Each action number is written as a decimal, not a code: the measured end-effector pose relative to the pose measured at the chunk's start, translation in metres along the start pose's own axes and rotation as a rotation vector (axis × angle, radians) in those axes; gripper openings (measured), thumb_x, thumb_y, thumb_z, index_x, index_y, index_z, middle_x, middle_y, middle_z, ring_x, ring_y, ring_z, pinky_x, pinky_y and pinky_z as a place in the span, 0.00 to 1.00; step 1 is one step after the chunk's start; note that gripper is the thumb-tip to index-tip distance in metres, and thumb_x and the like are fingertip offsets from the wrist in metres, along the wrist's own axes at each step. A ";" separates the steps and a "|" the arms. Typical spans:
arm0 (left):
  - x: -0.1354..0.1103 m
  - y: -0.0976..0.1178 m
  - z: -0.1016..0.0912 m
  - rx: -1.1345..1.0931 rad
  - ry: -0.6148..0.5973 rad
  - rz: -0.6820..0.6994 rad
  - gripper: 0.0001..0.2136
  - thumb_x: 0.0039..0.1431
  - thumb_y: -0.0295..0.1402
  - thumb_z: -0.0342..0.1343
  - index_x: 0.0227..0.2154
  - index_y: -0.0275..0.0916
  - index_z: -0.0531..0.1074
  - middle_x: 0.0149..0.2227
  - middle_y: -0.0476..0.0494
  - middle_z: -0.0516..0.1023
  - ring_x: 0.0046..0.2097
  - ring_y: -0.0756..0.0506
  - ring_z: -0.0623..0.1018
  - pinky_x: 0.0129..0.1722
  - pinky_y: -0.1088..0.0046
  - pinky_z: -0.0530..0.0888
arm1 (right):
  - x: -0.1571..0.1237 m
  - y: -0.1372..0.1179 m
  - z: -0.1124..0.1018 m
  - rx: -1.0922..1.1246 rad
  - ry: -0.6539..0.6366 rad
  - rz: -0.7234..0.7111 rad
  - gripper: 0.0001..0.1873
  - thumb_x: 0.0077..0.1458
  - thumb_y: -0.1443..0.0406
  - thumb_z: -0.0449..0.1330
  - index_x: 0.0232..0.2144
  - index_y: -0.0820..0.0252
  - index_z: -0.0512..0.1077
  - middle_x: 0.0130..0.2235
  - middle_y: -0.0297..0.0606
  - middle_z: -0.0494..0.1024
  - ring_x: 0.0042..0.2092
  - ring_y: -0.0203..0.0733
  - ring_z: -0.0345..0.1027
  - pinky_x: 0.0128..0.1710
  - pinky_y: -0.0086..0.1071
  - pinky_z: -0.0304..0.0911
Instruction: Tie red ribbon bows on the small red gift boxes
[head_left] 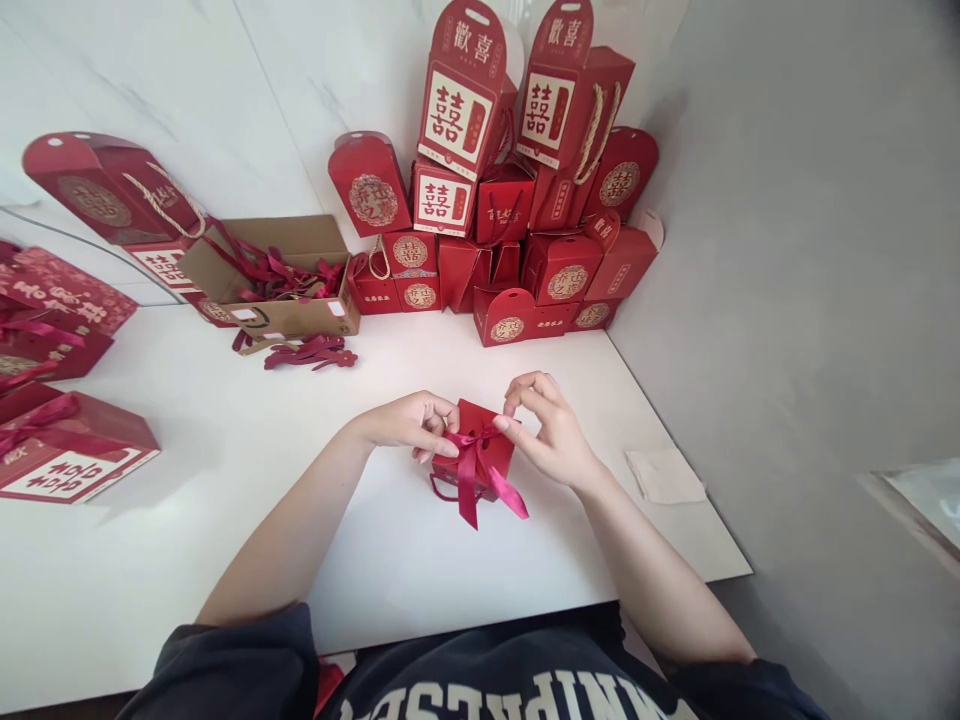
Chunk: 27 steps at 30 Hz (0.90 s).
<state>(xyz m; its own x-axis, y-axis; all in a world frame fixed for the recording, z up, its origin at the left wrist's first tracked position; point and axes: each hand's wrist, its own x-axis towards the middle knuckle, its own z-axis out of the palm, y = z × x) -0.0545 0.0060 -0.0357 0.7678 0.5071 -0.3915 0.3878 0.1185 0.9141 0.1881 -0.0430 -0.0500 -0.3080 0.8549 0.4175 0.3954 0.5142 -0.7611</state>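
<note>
A small red gift box [486, 412] stands on the white table in front of me, with a dark red cord handle hanging at its near left side. A crimson satin ribbon [468, 480] is tied in a bow at its top, and two tails drape down over the near side. My left hand [420, 422] pinches the left part of the bow between thumb and fingers. On the other side, my right hand [551, 425] has its thumb and curled fingers at the right part of the bow. The fingers partly cover the bow's loops.
A cardboard box [300, 318] of crimson ribbons stands at the back left, with loose ribbons [311, 353] before it. Red gift boxes [502, 325] are stacked along the back wall. Ribboned boxes [90, 440] stand at far left. A white tissue [665, 476] lies near the right edge.
</note>
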 end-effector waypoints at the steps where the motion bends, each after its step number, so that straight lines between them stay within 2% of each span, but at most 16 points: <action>1: 0.000 0.001 0.001 0.004 -0.005 0.011 0.13 0.51 0.37 0.65 0.28 0.36 0.67 0.15 0.54 0.71 0.17 0.53 0.70 0.21 0.81 0.66 | -0.002 -0.006 -0.001 -0.078 -0.043 -0.050 0.12 0.58 0.56 0.61 0.30 0.57 0.69 0.43 0.42 0.70 0.50 0.49 0.63 0.54 0.47 0.58; 3: -0.001 0.003 0.001 0.011 -0.016 0.033 0.12 0.53 0.37 0.64 0.28 0.36 0.66 0.15 0.53 0.72 0.18 0.53 0.71 0.22 0.80 0.66 | -0.006 -0.016 0.000 -0.152 -0.144 -0.130 0.13 0.54 0.56 0.64 0.27 0.57 0.68 0.45 0.42 0.70 0.51 0.51 0.62 0.56 0.50 0.56; 6: -0.003 0.005 0.003 0.008 -0.030 0.038 0.12 0.57 0.38 0.60 0.28 0.37 0.65 0.15 0.52 0.72 0.19 0.52 0.72 0.23 0.79 0.67 | -0.007 -0.018 0.000 -0.090 -0.272 -0.163 0.09 0.55 0.63 0.63 0.27 0.57 0.68 0.54 0.42 0.68 0.57 0.50 0.59 0.60 0.49 0.54; 8: -0.005 0.007 0.003 0.005 -0.027 0.028 0.13 0.58 0.39 0.59 0.27 0.37 0.64 0.15 0.52 0.72 0.19 0.52 0.72 0.24 0.78 0.68 | -0.005 -0.014 -0.004 -0.003 -0.325 -0.120 0.09 0.57 0.65 0.61 0.26 0.57 0.67 0.57 0.40 0.66 0.61 0.49 0.56 0.60 0.47 0.55; 11: -0.005 0.008 0.003 0.023 0.002 0.015 0.13 0.58 0.40 0.58 0.27 0.37 0.64 0.16 0.52 0.72 0.19 0.52 0.72 0.24 0.78 0.67 | -0.003 -0.004 -0.014 0.080 -0.367 -0.025 0.10 0.59 0.64 0.60 0.26 0.57 0.67 0.60 0.40 0.65 0.64 0.48 0.54 0.61 0.49 0.55; 17: -0.003 0.004 0.000 0.007 0.039 0.027 0.14 0.59 0.40 0.57 0.26 0.37 0.64 0.15 0.53 0.71 0.20 0.53 0.71 0.25 0.79 0.64 | 0.000 0.010 -0.029 0.084 -0.409 0.074 0.11 0.59 0.61 0.60 0.26 0.56 0.69 0.62 0.39 0.64 0.66 0.49 0.50 0.60 0.51 0.56; 23: 0.000 0.000 -0.002 -0.028 0.046 0.037 0.14 0.58 0.40 0.58 0.24 0.37 0.63 0.15 0.53 0.71 0.19 0.53 0.71 0.24 0.79 0.65 | 0.002 0.024 -0.045 0.112 -0.474 0.183 0.14 0.58 0.57 0.60 0.24 0.57 0.68 0.60 0.38 0.67 0.64 0.50 0.54 0.61 0.52 0.53; 27: 0.001 -0.001 -0.001 -0.041 0.055 0.031 0.15 0.57 0.39 0.60 0.22 0.36 0.63 0.13 0.53 0.70 0.17 0.54 0.70 0.21 0.81 0.63 | 0.003 0.030 -0.053 0.136 -0.548 0.244 0.19 0.58 0.55 0.59 0.21 0.58 0.68 0.58 0.39 0.70 0.62 0.51 0.58 0.58 0.49 0.57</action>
<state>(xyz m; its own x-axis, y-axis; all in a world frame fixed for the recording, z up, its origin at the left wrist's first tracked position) -0.0543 0.0075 -0.0369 0.7496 0.5568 -0.3579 0.3426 0.1363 0.9295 0.2445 -0.0212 -0.0453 -0.6368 0.7683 -0.0650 0.4079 0.2641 -0.8740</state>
